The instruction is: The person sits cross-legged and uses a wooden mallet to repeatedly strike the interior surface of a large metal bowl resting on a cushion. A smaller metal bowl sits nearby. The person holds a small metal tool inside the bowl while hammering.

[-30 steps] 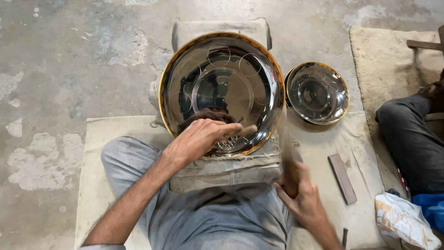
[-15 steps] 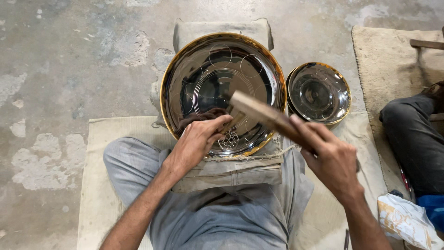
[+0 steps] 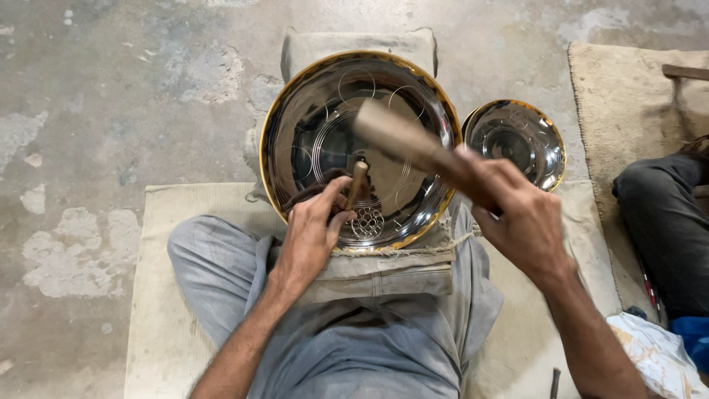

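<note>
From the head camera I look straight down at my lap, where a large metal dish [image 3: 325, 111] with a gold rim rests tilted on a padded cloth block [image 3: 369, 266] set over my grey-clad legs. My left hand [image 3: 314, 233] is closed around a short wooden-handled punch [image 3: 357, 183], holding it nearly upright with its tip on the polished inside of the dish, just above a small engraved lattice pattern [image 3: 367, 222] near the lower rim. My right hand [image 3: 517, 214] is clamped on the handle of a wooden mallet [image 3: 395, 133], whose blurred head hangs above the dish, up and right of the punch and not touching it. The two hands are apart, one on either side of the dish's lower edge. Circles are scribed faintly over the dish's surface. Just beside the dish, to its right, a smaller metal bowl [image 3: 546, 133] with a gold rim sits on the cloth mat [image 3: 170, 295] that covers the concrete floor [image 3: 111, 89]. At the right edge, another person's dark-trousered leg [image 3: 665, 222] rests on a second mat.
</note>
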